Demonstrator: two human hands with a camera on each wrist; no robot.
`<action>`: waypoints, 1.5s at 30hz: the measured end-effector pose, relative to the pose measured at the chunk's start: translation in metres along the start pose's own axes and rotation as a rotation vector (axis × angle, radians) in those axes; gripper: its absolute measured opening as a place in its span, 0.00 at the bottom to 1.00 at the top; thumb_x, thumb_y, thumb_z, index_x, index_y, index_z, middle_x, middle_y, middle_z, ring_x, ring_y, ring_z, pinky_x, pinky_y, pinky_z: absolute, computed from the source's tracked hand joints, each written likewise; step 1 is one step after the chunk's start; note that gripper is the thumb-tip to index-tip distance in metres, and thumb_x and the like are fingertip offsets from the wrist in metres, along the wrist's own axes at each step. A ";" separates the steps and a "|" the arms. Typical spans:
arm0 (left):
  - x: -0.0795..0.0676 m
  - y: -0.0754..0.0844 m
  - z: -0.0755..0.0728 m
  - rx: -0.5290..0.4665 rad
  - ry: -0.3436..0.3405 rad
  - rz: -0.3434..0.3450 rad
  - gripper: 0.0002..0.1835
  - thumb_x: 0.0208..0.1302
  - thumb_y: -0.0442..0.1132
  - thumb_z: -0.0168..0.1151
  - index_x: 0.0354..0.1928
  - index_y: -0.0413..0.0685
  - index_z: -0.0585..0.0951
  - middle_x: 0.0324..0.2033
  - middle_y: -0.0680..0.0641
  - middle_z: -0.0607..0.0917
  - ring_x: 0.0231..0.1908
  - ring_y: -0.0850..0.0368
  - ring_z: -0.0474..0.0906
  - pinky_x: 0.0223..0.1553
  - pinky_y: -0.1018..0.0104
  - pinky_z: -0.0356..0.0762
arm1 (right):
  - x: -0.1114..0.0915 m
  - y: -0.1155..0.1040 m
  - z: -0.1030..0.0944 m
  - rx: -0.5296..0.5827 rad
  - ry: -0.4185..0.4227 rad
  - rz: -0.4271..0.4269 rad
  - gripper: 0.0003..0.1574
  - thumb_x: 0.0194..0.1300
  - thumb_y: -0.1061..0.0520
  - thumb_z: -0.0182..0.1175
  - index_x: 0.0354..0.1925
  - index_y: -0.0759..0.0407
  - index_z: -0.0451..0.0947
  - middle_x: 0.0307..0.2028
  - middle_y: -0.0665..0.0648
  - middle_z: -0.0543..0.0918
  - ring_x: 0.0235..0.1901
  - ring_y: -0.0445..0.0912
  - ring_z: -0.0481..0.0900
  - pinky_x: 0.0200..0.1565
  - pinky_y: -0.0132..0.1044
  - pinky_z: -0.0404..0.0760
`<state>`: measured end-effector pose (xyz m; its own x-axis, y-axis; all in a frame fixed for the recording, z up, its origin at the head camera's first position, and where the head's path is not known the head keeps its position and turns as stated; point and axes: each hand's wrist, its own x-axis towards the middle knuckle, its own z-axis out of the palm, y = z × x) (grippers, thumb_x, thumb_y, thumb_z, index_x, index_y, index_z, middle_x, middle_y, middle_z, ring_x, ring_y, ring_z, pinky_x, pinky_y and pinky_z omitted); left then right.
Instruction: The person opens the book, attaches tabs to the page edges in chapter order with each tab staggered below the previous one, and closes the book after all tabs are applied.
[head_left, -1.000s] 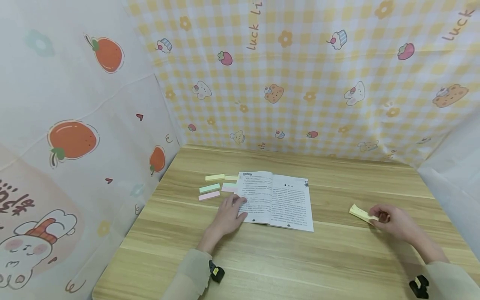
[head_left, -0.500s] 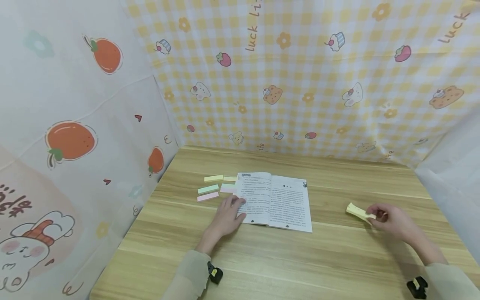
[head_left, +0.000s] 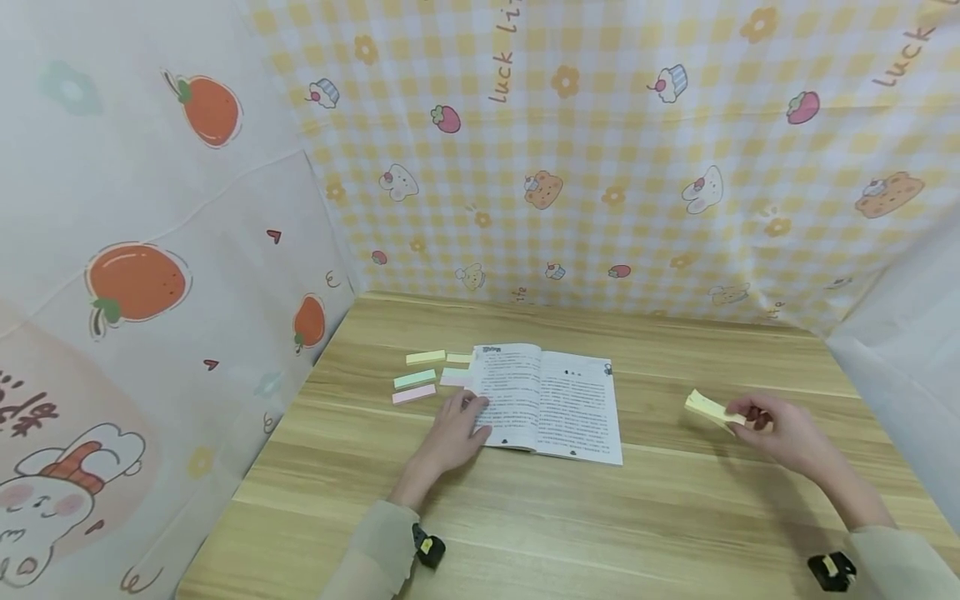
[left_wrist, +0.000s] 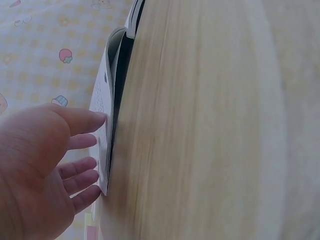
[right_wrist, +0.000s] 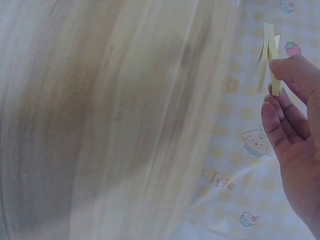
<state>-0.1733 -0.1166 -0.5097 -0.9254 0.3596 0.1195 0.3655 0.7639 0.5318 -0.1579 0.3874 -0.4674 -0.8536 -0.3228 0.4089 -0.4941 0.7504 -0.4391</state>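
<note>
An open book [head_left: 576, 412] lies on the wooden table with printed text on both pages. My left hand [head_left: 448, 435] rests on the left page near its lower outer corner, fingers relaxed. In the left wrist view its thumb and fingertips touch the book's page [left_wrist: 102, 120], and the page edge bows up near the spine. To the right of the book, my right hand [head_left: 783, 429] pinches one end of a narrow yellow sticky note pad [head_left: 705, 406] between thumb and fingers. The right wrist view shows the pad [right_wrist: 273, 65] splayed into layers.
Left of the book lie a yellow strip pad [head_left: 425, 357], a green one [head_left: 415, 379] and a pink one [head_left: 414, 394]. More strips [head_left: 454, 377] sit at the book's left edge, partly hidden beneath it. A patterned cloth [head_left: 585, 167] hangs behind the table.
My right hand has risen slightly with the yellow sticky note pad and shifted a little left. The left hand stays in place on the book. The head view has shifted slightly.
</note>
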 end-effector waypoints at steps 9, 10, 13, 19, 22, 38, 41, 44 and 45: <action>-0.001 0.000 0.001 -0.023 0.028 -0.003 0.24 0.71 0.39 0.61 0.66 0.38 0.73 0.58 0.35 0.70 0.59 0.39 0.67 0.61 0.44 0.68 | 0.006 -0.011 -0.002 -0.022 0.021 -0.033 0.21 0.46 0.73 0.75 0.37 0.56 0.83 0.30 0.46 0.81 0.29 0.31 0.75 0.29 0.21 0.75; -0.001 0.000 0.001 -0.025 0.031 -0.003 0.24 0.71 0.40 0.61 0.66 0.38 0.73 0.58 0.35 0.70 0.59 0.39 0.67 0.61 0.45 0.68 | 0.006 -0.012 -0.003 -0.022 0.022 -0.037 0.21 0.46 0.73 0.75 0.37 0.56 0.83 0.30 0.47 0.81 0.29 0.31 0.75 0.30 0.21 0.75; -0.001 0.001 0.001 -0.033 0.044 0.001 0.24 0.72 0.40 0.60 0.66 0.39 0.74 0.58 0.36 0.70 0.58 0.41 0.67 0.59 0.47 0.70 | 0.008 -0.017 -0.003 -0.032 0.034 -0.058 0.22 0.44 0.73 0.75 0.37 0.56 0.83 0.31 0.48 0.81 0.29 0.32 0.75 0.30 0.22 0.75; 0.000 0.005 -0.001 -0.058 0.093 0.015 0.24 0.72 0.40 0.59 0.67 0.39 0.72 0.59 0.37 0.70 0.58 0.44 0.66 0.58 0.50 0.71 | 0.014 -0.028 -0.002 -0.046 0.057 -0.121 0.24 0.41 0.74 0.76 0.38 0.56 0.83 0.32 0.48 0.82 0.28 0.33 0.76 0.31 0.22 0.75; 0.002 0.008 -0.003 -0.051 0.142 0.037 0.24 0.72 0.39 0.59 0.67 0.40 0.72 0.59 0.38 0.71 0.59 0.44 0.67 0.58 0.50 0.72 | 0.018 -0.034 -0.002 -0.048 0.068 -0.145 0.25 0.40 0.73 0.77 0.37 0.55 0.83 0.32 0.47 0.82 0.28 0.34 0.76 0.31 0.22 0.74; 0.008 0.041 -0.020 -0.059 0.208 0.138 0.24 0.71 0.44 0.62 0.66 0.47 0.73 0.58 0.43 0.76 0.57 0.47 0.74 0.57 0.52 0.75 | 0.038 -0.070 0.000 -0.006 0.076 -0.261 0.27 0.39 0.74 0.76 0.37 0.53 0.82 0.36 0.46 0.83 0.31 0.36 0.75 0.35 0.20 0.72; 0.008 0.047 -0.024 -0.063 0.197 0.168 0.25 0.71 0.44 0.63 0.67 0.46 0.73 0.57 0.43 0.76 0.55 0.49 0.76 0.55 0.54 0.77 | 0.041 -0.077 0.001 0.005 0.066 -0.274 0.27 0.39 0.74 0.76 0.37 0.52 0.82 0.36 0.45 0.83 0.31 0.37 0.75 0.35 0.21 0.72; 0.010 0.054 -0.026 -0.060 0.190 0.196 0.26 0.71 0.45 0.63 0.67 0.46 0.73 0.57 0.44 0.76 0.54 0.50 0.77 0.54 0.55 0.79 | 0.044 -0.083 0.003 0.018 0.059 -0.294 0.27 0.40 0.74 0.75 0.38 0.52 0.82 0.36 0.45 0.83 0.31 0.38 0.74 0.35 0.23 0.72; 0.010 0.057 -0.027 -0.063 0.189 0.205 0.26 0.71 0.45 0.63 0.67 0.46 0.73 0.57 0.44 0.76 0.54 0.50 0.77 0.54 0.55 0.79 | 0.045 -0.085 0.004 0.022 0.057 -0.301 0.27 0.40 0.74 0.75 0.38 0.52 0.82 0.36 0.45 0.83 0.31 0.38 0.74 0.35 0.23 0.72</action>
<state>-0.1648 -0.0840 -0.4559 -0.8375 0.3923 0.3804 0.5451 0.6487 0.5311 -0.1550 0.3068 -0.4148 -0.6579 -0.4951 0.5675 -0.7273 0.6134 -0.3080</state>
